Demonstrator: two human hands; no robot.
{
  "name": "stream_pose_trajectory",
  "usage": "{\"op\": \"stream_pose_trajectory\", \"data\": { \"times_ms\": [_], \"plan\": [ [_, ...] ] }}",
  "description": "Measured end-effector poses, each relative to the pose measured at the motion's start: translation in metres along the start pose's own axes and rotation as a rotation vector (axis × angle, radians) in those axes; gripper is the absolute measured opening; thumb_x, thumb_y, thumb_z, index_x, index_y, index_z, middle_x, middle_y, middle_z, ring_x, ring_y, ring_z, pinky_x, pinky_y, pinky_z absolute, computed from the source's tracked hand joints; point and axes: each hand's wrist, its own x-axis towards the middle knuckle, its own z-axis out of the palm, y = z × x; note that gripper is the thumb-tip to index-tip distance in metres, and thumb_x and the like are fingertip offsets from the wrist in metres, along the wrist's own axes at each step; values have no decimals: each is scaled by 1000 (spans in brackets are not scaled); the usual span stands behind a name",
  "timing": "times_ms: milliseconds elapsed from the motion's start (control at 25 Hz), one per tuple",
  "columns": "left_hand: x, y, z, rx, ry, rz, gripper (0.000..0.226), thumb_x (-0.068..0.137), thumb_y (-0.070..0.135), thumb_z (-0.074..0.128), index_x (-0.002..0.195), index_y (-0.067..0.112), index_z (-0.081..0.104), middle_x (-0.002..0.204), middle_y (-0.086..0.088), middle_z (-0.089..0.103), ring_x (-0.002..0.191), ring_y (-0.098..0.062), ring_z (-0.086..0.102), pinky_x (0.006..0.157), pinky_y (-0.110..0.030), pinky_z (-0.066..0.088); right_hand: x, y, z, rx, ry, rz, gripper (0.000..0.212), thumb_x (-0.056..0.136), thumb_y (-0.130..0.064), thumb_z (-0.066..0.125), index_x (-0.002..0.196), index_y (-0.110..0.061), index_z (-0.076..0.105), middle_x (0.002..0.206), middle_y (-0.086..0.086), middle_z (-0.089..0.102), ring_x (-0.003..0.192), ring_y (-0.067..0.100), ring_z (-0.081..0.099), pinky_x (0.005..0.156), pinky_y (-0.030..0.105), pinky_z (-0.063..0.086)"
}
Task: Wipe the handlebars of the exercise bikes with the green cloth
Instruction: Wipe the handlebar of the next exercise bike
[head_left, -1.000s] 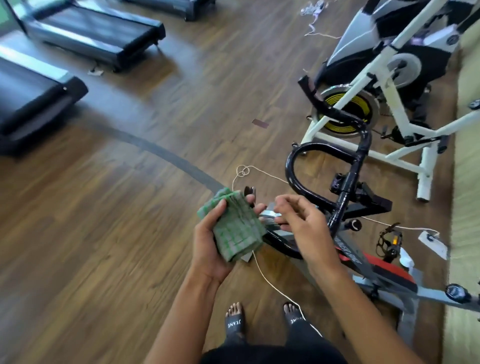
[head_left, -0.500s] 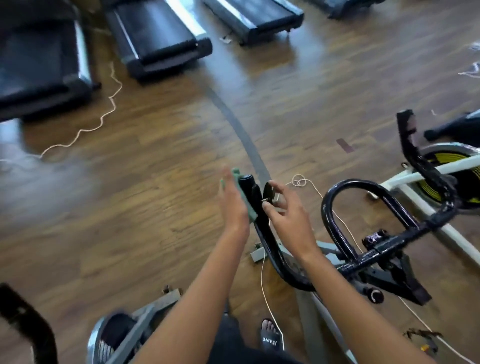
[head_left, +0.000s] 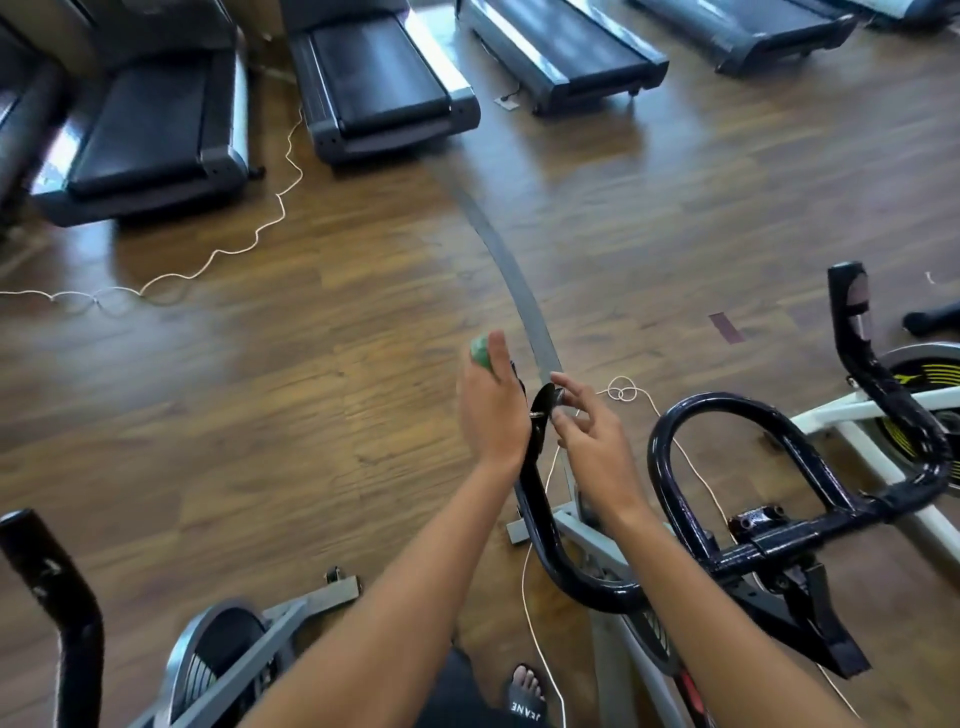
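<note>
The black handlebar (head_left: 540, 525) of the exercise bike in front of me curves from its left grip tip down and round to a centre loop (head_left: 779, 421) and a right horn (head_left: 852, 322). My left hand (head_left: 491, 410) holds the green cloth (head_left: 480, 356) against the left side of the left grip; only a corner of the cloth shows above my fingers. Just right of that grip, my right hand (head_left: 587, 431) pinches a small dark disc-shaped flap (head_left: 545, 402) at the grip's tip.
Several black treadmills (head_left: 379, 83) line the far side of the wooden floor. A white cord (head_left: 244, 244) snakes across the floor at left. A second bike's handlebar (head_left: 52, 597) and flywheel (head_left: 218, 654) stand at bottom left. A white-framed bike (head_left: 883, 410) stands at right.
My view has swung left and up from the bike frame to the handlebar's left grip. The left hand carried the cloth from a flat hold in front of me onto the grip.
</note>
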Motion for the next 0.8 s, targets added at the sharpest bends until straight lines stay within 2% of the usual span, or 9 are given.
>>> {"op": "stream_pose_trajectory", "data": {
  "times_ms": [80, 200, 280, 360, 400, 480, 560, 640, 800],
  "plan": [
    [19, 10, -8, 247, -94, 216, 51, 102, 55, 32, 82, 16, 58, 83, -1, 65, 74, -21, 60, 65, -32, 42, 2, -2, -3, 0, 15, 3, 35, 100, -20, 52, 128, -40, 59, 115, -13, 63, 105, 6, 63, 99, 44, 52],
    [32, 10, -24, 713, -273, 564, 47, 103, 53, 36, 93, 15, 63, 85, 1, 60, 74, -20, 55, 61, -33, 40, 1, -2, -11, -4, 41, 11, 28, 102, -25, 51, 126, -36, 59, 115, -12, 63, 106, 6, 62, 98, 41, 52],
    [44, 12, -32, 858, -403, 692, 42, 103, 51, 38, 96, 18, 64, 90, -1, 60, 76, -21, 55, 61, -32, 37, -2, 0, -18, -17, 51, 16, 26, 102, -27, 51, 126, -32, 60, 115, -10, 63, 106, 6, 62, 97, 40, 53],
    [48, 16, -32, 780, -488, 578, 46, 102, 52, 37, 92, 19, 67, 89, 1, 66, 76, -17, 58, 65, -33, 43, -6, 2, -25, -51, 70, -3, 24, 102, -26, 51, 125, -28, 61, 115, -9, 64, 104, 5, 62, 95, 37, 54],
    [44, 15, -29, 606, -454, 456, 48, 102, 52, 36, 90, 19, 69, 85, 2, 68, 74, -16, 61, 68, -34, 48, -8, 4, -29, -95, 104, -32, 23, 102, -25, 51, 123, -26, 62, 114, -8, 63, 103, 5, 61, 94, 36, 54],
    [23, 11, -19, 158, -245, 176, 50, 103, 52, 35, 89, 18, 69, 79, 3, 68, 67, -12, 60, 69, -33, 48, -12, 10, -41, -234, 230, -112, 21, 102, -22, 51, 120, -23, 62, 113, -7, 60, 104, 10, 59, 94, 38, 53],
    [-4, 10, -9, -152, -37, -109, 45, 103, 56, 32, 86, 28, 62, 74, 6, 61, 62, -9, 55, 63, -29, 43, -16, 20, -58, -387, 364, -138, 22, 100, -24, 51, 121, -22, 59, 116, -5, 56, 108, 17, 56, 96, 43, 49],
    [-37, 1, -2, -145, 55, -257, 39, 102, 59, 26, 83, 35, 52, 76, 11, 58, 65, -5, 54, 62, -27, 39, -20, 29, -70, -506, 362, -15, 35, 101, -33, 48, 134, -22, 49, 125, 2, 54, 117, 26, 53, 97, 45, 45],
    [-66, -31, -10, -36, -72, -235, 44, 101, 59, 25, 100, 25, 53, 88, 2, 61, 77, -17, 58, 63, -30, 38, -34, 40, -66, -627, 174, 251, 63, 103, -54, 31, 156, -34, 6, 123, 19, 63, 110, 39, 60, 79, 43, 39]
  ]
}}
